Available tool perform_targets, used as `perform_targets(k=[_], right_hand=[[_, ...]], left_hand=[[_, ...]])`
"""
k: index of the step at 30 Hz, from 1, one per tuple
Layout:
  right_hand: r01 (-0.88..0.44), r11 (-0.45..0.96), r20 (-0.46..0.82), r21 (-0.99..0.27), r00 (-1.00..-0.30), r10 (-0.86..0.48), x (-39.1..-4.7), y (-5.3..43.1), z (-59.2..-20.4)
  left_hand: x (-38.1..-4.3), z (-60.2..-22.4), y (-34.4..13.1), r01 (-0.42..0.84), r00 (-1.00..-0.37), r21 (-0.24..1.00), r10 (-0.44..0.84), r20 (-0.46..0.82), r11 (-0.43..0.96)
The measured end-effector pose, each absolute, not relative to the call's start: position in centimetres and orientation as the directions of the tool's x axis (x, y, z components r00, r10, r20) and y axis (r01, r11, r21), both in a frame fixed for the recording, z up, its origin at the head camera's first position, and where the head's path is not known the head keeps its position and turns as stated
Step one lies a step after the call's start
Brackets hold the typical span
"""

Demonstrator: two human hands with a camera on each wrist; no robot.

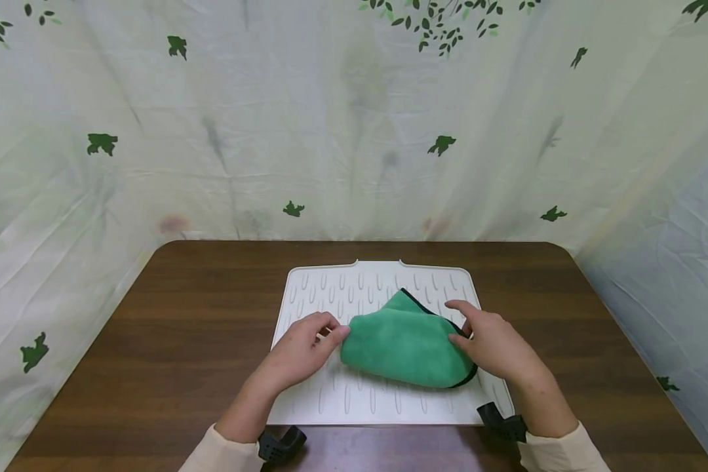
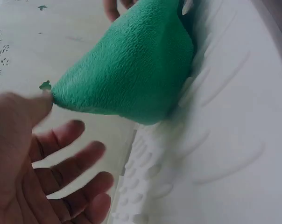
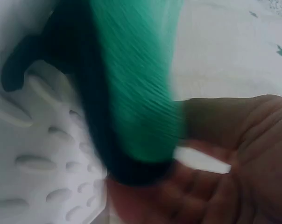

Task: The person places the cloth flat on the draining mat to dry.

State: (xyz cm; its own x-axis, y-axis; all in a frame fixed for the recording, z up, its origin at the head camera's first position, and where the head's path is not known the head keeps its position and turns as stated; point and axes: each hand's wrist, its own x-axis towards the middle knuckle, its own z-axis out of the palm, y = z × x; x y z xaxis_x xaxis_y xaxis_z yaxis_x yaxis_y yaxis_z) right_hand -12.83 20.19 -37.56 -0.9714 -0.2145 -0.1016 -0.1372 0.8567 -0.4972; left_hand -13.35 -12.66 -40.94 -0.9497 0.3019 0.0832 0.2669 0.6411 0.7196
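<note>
A green cloth (image 1: 407, 344) with dark edging lies folded and bulging over a white ridged tray (image 1: 342, 406), one corner pointing to the back. At the cloth's left end is my left hand (image 1: 303, 347). In the left wrist view, its thumb tip meets the cloth's corner, while the other fingers (image 2: 75, 163) spread loosely below it, apart from the cloth. My right hand (image 1: 498, 347) pinches the cloth's right end, thumb in front and fingers behind the dark edge. The right wrist view shows this end blurred, the fingers (image 3: 145, 200) partly hidden behind the cloth.
The tray sits on a brown wooden table (image 1: 200, 328) with rounded far corners. A pale curtain (image 1: 330, 131) printed with leaves hangs behind the table and along its sides. Black camera mounts (image 1: 280, 446) are on both wrists.
</note>
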Motion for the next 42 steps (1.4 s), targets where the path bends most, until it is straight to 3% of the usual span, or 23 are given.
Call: perform_targets(k=[5,17,27,33,38,42], right_hand=[[-0.134,0.860,-0.172,-0.492,-0.954,-0.247,-12.9,20.1,-38.3],[-0.166,0.795,-0.131,-0.583,-0.947,-0.294,-13.3,18.6,-39.8],[-0.221,0.777,-0.078,-0.590,-0.942,-0.327,-13.4,18.3,-40.0],[-0.244,0.764,0.057,-0.598,-0.963,-0.263,-13.5,18.8,-39.3],[-0.269,0.759,0.182,-0.593,-0.963,-0.199,-13.4,19.5,-38.5],[-0.256,0.746,0.206,-0.615,-0.965,-0.161,-13.1,20.2,-37.8]], left_hand=[[-13.4,-41.6,-12.3,0.208,-0.960,0.709,0.281,0.015,0.674],[-13.1,-42.7,-11.2,0.407,-0.876,0.629,0.478,0.063,0.663],[-12.8,-42.9,-10.7,0.394,-0.880,0.624,0.473,0.044,0.675],[-12.9,-42.2,-11.2,0.338,-0.923,0.661,0.374,0.092,0.670],[-13.1,-41.2,-11.9,0.286,-0.957,0.721,0.224,0.184,0.631],[-13.2,-40.3,-12.6,0.282,-0.954,0.761,0.087,0.286,0.584]])
